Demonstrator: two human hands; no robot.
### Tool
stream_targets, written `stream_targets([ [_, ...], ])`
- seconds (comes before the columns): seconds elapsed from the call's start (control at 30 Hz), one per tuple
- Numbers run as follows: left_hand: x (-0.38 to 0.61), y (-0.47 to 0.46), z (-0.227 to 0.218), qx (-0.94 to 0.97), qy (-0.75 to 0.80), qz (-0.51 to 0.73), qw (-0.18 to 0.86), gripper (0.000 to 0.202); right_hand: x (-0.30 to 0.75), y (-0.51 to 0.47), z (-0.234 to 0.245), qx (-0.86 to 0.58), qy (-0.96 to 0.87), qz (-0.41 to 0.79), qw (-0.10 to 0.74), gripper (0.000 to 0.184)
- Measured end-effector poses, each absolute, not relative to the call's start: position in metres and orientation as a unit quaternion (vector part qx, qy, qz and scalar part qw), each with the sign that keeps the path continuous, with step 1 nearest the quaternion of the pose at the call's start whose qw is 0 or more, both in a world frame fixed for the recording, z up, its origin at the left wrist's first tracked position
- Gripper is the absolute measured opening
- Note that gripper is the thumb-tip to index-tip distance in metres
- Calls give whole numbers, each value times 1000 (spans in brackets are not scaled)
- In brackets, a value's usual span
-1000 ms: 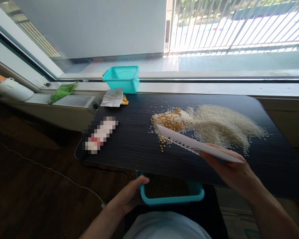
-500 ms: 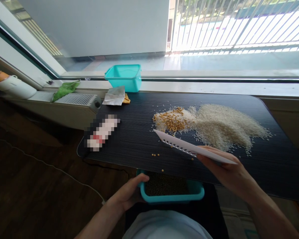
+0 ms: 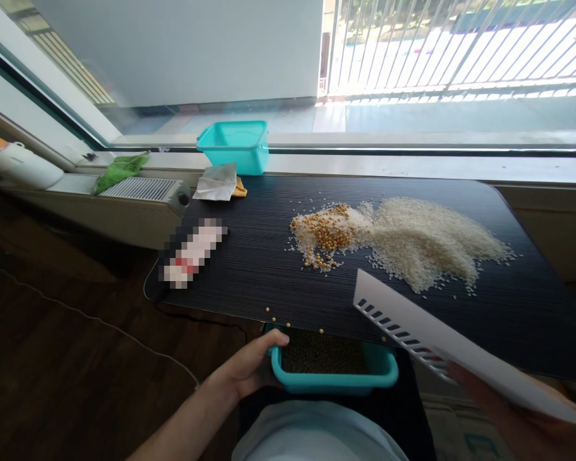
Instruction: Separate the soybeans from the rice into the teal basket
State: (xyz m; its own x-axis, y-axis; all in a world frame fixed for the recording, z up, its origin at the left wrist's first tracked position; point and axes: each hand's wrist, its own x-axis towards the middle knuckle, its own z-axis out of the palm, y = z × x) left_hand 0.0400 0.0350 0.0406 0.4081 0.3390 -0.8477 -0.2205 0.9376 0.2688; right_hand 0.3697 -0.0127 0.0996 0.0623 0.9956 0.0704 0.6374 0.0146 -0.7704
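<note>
White vessel [image 3: 26, 168]: with orange top, well ahead of the left grip [image 3: 252, 365] and far to its left.
Green cloth [image 3: 121, 171]: lying over the radiator [image 3: 110, 211], ahead and to the left of the left grip.
Blurred item [image 3: 194, 253]: pale with a red patch, on the dark surface [image 3: 254, 275], ahead and left of the left grip; too blurred to name.
White packet [image 3: 216, 182]: well ahead of the left grip, touching a yellow piece [image 3: 240, 188].
Upper tub [image 3: 249, 159]: turquoise, farther ahead of the left grip, by the window.
Left grip: closed upon the left end of the lower tub [image 3: 333, 384], thumb over the rim, other fingers mostly hidden.
Loose grains [image 3: 288, 325]: few and yellow, by the near edge, just ahead and right of the left grip.
Lower tub: turquoise, directly right of the left grip, holding small dark grains [image 3: 324, 353].
Mixed heap [image 3: 333, 234]: yellow grains upon white ones, ahead of and between left grip and right grip [image 3: 513, 416].
White heap [image 3: 422, 237]: touching the mixed heap, ahead and left of the right grip.
Slotted sheet [image 3: 422, 326]: white, tilted, reaching forward and left from the right grip.
Right grip: closed on the slotted sheet, partly hidden by it; cannot tell the exact finger positions.
</note>
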Motion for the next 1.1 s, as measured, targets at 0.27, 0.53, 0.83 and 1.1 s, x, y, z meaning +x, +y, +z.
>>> stream_targets([
  [0.27,0,35,45,61,539,190,818,42,305,23,105,-521,-700,334,355,20],
  [0.53,-31,32,45,78,534,214,814,36,249,92,113,-410,-754,438,267,25],
  [0.83,-21,32,49,71,547,218,805,33,257,82,120,-381,-753,492,214,26],
  [1.1,18,33,45,74,530,192,822,36,309,61,118,-516,-696,381,321,20],
])
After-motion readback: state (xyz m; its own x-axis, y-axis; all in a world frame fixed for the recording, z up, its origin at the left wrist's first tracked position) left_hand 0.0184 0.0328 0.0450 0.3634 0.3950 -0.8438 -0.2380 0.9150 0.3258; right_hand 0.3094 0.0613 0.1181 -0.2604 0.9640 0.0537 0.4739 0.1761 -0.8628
